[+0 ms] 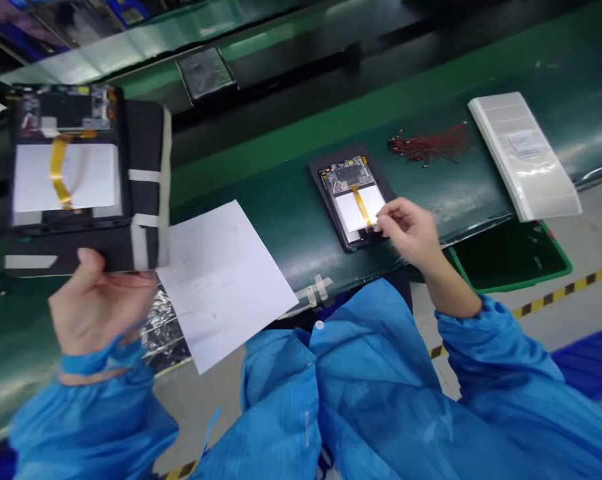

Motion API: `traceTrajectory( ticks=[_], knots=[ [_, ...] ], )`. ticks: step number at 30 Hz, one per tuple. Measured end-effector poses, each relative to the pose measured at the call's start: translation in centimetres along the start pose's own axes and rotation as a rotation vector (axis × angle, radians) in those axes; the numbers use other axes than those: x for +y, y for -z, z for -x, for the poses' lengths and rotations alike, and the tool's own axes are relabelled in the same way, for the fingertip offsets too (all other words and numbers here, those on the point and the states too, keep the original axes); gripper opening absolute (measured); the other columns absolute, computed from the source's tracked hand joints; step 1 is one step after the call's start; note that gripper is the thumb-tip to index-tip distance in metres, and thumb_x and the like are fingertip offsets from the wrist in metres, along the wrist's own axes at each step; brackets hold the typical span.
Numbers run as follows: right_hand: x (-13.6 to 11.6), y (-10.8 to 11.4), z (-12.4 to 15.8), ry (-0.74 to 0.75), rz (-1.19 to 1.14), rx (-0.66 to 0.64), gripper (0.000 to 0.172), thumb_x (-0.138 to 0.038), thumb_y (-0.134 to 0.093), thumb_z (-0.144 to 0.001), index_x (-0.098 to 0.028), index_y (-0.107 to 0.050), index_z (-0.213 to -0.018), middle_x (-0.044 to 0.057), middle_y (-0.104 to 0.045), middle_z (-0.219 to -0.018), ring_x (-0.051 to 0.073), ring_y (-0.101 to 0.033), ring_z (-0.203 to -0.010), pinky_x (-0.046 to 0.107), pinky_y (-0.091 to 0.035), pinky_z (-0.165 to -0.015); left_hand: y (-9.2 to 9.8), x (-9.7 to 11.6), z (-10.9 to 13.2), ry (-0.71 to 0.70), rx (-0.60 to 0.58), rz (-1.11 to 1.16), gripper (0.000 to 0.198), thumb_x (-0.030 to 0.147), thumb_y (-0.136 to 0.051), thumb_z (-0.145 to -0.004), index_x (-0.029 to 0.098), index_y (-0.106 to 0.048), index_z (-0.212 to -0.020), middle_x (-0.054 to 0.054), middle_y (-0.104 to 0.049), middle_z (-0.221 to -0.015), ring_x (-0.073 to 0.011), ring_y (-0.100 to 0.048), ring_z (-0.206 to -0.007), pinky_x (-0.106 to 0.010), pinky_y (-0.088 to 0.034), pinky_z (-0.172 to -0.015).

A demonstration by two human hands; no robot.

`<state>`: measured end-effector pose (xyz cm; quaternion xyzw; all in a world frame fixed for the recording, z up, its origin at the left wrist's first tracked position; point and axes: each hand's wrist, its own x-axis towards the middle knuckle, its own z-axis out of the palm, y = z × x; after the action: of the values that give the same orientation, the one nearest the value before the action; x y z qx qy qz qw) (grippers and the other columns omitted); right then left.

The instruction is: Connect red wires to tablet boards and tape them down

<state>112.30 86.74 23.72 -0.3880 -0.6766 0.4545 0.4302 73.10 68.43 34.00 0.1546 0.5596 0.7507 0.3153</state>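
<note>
My left hand (103, 300) grips the lower edge of a black foam tray (148, 143) and holds it up at the left. On that tray lies an opened tablet (65, 173), its white battery, circuit board and orange ribbon cable showing. A second opened tablet (358, 207) rests on a dark pad on the green bench. My right hand (408, 230) is at this tablet's lower right corner, thumb and fingertips pinched together near the ribbon cable's end. Whatever sits between those fingertips is too small to make out.
A white paper sheet (225, 287) overhangs the bench's front edge. Thin red wires (431, 145) lie in a bundle right of the tablet, beside a stack of label strips (525, 157). Below stands a green bin (521, 260). A dark flat block (205, 73) sits farther back.
</note>
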Motion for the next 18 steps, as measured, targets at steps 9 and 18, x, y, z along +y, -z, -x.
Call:
traceTrajectory(
  ticks=[9,18],
  knots=[
    [-1.7,-2.4,4.2,-0.169,-0.2,-0.333,0.028,-0.047,-0.06,-0.097,-0.023,-0.05,-0.086,0.008,-0.076,-0.119,0.008,-0.059,-0.062,0.026,-0.051,-0.059,-9.1,-10.2,13.6,0.246,0.133,0.263,0.031,0.017,-0.051,-0.106,0.031,-0.074,-0.122,0.0,-0.074,-0.135,-0.019,-0.06,-0.141,-0.041,-0.051,-0.122],
    [-0.4,-2.0,7.0,-0.105,-0.046,-0.362,0.013,-0.032,-0.057,-0.097,-0.024,-0.054,-0.087,0.003,-0.076,-0.095,0.013,-0.062,-0.067,0.028,-0.049,-0.064,-9.8,-17.3,15.6,0.371,-0.017,0.244,0.021,0.032,-0.078,-0.094,0.026,-0.074,-0.114,-0.004,-0.077,-0.128,-0.0213,-0.069,-0.128,-0.036,-0.059,-0.109]
  ],
)
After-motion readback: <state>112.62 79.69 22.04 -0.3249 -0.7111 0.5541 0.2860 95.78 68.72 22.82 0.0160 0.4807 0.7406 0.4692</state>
